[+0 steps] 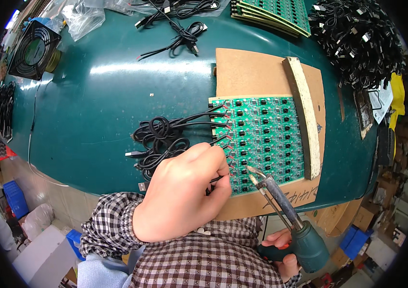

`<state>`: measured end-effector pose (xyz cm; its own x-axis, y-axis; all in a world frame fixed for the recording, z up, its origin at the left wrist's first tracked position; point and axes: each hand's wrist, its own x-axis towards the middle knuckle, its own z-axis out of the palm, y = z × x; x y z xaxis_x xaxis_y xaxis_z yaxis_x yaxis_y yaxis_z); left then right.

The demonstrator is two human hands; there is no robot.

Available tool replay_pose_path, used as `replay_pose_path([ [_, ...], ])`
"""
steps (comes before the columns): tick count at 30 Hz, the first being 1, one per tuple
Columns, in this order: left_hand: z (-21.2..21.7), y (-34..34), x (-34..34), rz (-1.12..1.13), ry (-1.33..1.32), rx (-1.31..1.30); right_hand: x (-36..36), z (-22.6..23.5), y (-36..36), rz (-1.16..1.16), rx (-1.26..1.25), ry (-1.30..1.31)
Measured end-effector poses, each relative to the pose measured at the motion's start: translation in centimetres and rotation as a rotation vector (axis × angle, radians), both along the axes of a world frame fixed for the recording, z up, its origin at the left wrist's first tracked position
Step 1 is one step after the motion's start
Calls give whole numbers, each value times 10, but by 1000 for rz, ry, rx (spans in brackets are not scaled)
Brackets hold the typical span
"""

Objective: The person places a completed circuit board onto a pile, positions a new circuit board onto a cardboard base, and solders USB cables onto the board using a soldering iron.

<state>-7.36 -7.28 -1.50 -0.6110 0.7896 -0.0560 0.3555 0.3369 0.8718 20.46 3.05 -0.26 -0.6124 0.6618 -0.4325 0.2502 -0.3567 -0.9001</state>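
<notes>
A green circuit board panel [266, 139] with rows of small black parts lies on a brown cardboard sheet [256, 72]. Along its left edge, several black cables with red-tipped wire ends meet the board. My left hand [187, 187] pinches one black cable [217, 179], its red end at the panel's lower left edge. My right hand [280, 249] is wrapped round the dark green handle of a soldering gun [309, 245]. The gun's tip hovers over the lower part of the panel, close to my left fingertips; whether it touches the board I cannot tell. Coiled USB cables [160, 137] lie left of the panel.
A worn wooden bar [304, 120] rests along the panel's right side. Stacked circuit boards [276, 17] and a heap of black cables [357, 41] stand at the far right. A black fan [36, 50] is at the far left, and a loose cable bundle [182, 38] lies at the back.
</notes>
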Motion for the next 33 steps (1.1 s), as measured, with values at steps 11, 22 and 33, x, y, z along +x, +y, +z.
replay_pose_path([
  [11,-2,0,-3,-26,20,22,0,-4,-7,-90,54,4],
  [22,-3,0,-2,-22,24,22,0,0,-8,-47,52,-57],
  [33,-3,1,-2,-22,44,1,-7,3,-5,65,45,-115],
])
